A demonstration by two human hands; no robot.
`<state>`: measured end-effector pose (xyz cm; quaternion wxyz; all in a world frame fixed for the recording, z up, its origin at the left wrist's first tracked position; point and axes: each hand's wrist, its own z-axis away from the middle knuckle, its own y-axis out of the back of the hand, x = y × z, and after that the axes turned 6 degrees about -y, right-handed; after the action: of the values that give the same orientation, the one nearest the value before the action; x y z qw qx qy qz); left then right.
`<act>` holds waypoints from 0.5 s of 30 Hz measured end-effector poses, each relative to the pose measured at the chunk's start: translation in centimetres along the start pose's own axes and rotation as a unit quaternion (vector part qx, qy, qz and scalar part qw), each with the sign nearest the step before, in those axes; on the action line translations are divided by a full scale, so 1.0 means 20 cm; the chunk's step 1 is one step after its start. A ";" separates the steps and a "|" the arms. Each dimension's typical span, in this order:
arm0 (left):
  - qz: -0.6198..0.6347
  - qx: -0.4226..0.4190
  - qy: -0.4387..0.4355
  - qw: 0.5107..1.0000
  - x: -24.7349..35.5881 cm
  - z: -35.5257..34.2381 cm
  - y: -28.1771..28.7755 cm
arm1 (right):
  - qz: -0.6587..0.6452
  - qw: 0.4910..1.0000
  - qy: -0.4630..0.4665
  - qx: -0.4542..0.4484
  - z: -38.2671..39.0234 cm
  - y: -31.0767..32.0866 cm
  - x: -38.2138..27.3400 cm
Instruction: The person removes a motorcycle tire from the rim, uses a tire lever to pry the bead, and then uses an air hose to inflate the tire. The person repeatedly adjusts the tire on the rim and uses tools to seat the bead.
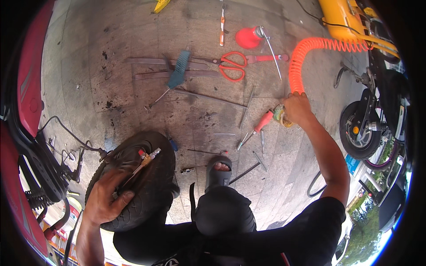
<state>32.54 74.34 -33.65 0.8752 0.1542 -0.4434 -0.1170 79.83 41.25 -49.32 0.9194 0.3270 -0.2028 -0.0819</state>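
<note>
My left hand (107,197) grips the black tire (144,195) at lower left. A brass-and-silver air fitting (146,160) with a red part lies over the tire's middle, just above those fingers; whether they also hold it I cannot tell. My right hand (296,107) is closed at the lower end of an orange coiled hose (302,55), against a small yellow-green tin (280,116); which of these it holds is unclear. Beside the tin is a red-handled screwdriver (265,119). Above are red-handled scissors (233,66), a teal-handled tool (178,68) and a red cup (248,37).
A red scooter (31,88) fills the left edge. A yellow tank (341,17) stands at top right, above a scooter wheel (357,131). Several metal bars (208,99) and tools lie on the stained pavement (88,102). My sandalled foot (218,170) is at bottom centre.
</note>
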 end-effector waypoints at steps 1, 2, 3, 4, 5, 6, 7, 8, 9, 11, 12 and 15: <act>0.017 -0.005 0.010 1.000 0.01 0.00 -0.01 | -0.021 0.999 -0.035 0.017 -0.05 -0.08 0.06; 0.032 -0.008 0.027 0.999 0.01 0.00 -0.01 | -0.045 0.996 -0.077 0.020 -0.09 -0.14 0.10; 0.038 -0.005 0.056 0.998 0.01 0.01 -0.01 | -0.060 0.993 -0.082 0.052 -0.11 -0.17 0.14; 0.063 -0.012 0.064 0.996 0.00 0.02 -0.01 | -0.068 0.990 -0.110 0.052 -0.15 -0.17 0.15; 0.025 0.005 0.020 0.999 0.00 0.02 -0.02 | -0.118 0.983 -0.109 0.094 -0.15 -0.15 0.14; 0.010 -0.004 0.036 0.999 0.00 0.02 -0.02 | -0.140 0.970 -0.097 0.174 -0.15 -0.10 0.09; 0.005 -0.005 0.043 0.999 0.00 0.03 -0.02 | -0.215 0.949 -0.022 0.230 -0.14 -0.04 0.01; 0.009 -0.005 0.046 0.999 0.00 0.03 -0.02 | -0.289 0.915 0.032 0.278 -0.11 0.04 -0.10; 0.014 -0.001 0.054 0.998 0.01 0.03 -0.03 | -0.391 0.880 0.115 0.243 -0.07 0.13 -0.25; 0.002 0.016 0.032 0.999 0.02 0.03 -0.03 | -0.517 0.798 0.257 0.176 0.01 0.32 -0.59; -0.004 0.018 0.037 0.999 0.02 0.04 -0.03 | -0.546 0.759 0.326 0.140 0.05 0.41 -0.76; -0.015 0.022 0.050 0.998 0.03 0.07 -0.03 | -0.567 0.699 0.426 0.090 0.05 0.64 -1.20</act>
<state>31.74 73.34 -32.57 0.8905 0.1860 -0.3996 -0.1126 57.95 57.39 -48.13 0.6533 0.4612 0.4281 -0.4210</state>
